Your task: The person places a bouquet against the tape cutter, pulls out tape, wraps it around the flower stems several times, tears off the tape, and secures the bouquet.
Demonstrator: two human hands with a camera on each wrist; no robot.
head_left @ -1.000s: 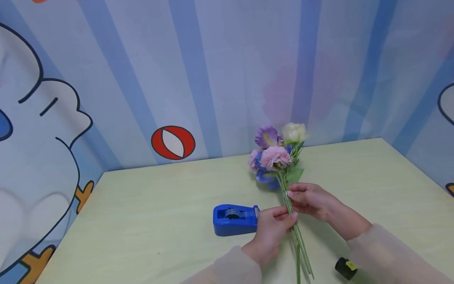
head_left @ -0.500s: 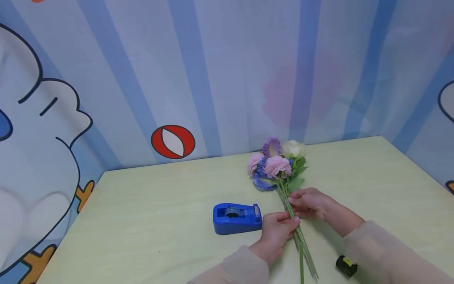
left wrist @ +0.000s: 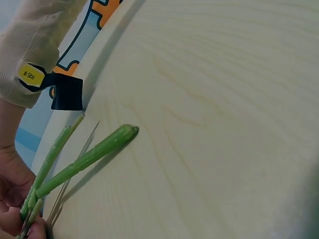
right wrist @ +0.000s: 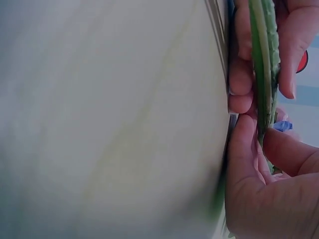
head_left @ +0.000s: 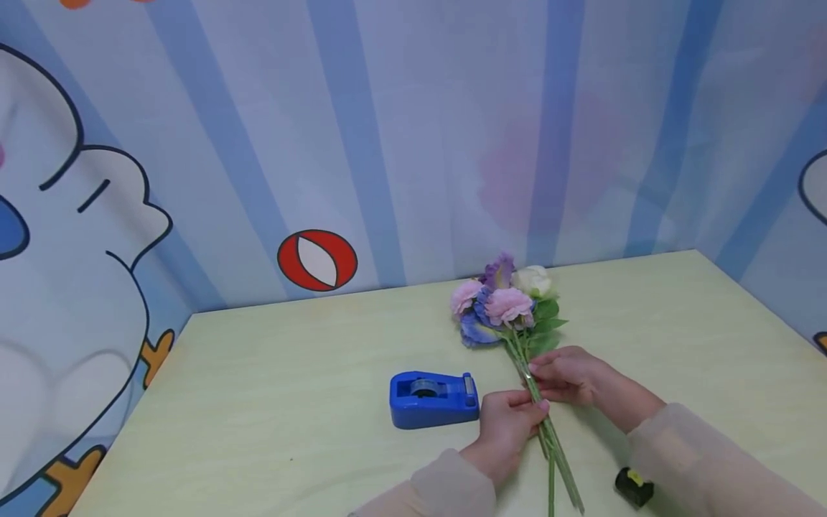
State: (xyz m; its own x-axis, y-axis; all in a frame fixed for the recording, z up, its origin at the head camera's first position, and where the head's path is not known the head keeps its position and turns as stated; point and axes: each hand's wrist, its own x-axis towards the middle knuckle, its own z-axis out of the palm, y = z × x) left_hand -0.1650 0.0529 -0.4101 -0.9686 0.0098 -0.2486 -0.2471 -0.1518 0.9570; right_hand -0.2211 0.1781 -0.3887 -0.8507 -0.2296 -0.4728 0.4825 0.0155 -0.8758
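In the head view, a bouquet of artificial flowers (head_left: 509,307) with pink, purple, blue and cream heads lies at a slant, heads toward the wall. My left hand (head_left: 500,431) pinches its green stems (head_left: 561,459) around mid-length. Just above it, my right hand (head_left: 576,377) pinches the same stems between thumb and fingers. A shiny patch shows on the stems beside the right fingertips; it looks like clear tape. Cut stem ends (left wrist: 130,130) stick out in the left wrist view. Both thumbs are close together on the stems (right wrist: 264,59) in the right wrist view.
A blue tape dispenser (head_left: 434,401) with a clear roll stands just left of my left hand. A small black device with a yellow label (head_left: 633,488) sits at my right sleeve. Behind the pale wooden table (head_left: 258,402) rises a striped, cartoon-printed backdrop (head_left: 439,143).
The bouquet has come down and slightly toward me, its heads now lower against the wall. Both hands have shifted a little down and right with it, keeping their hold on the stems.
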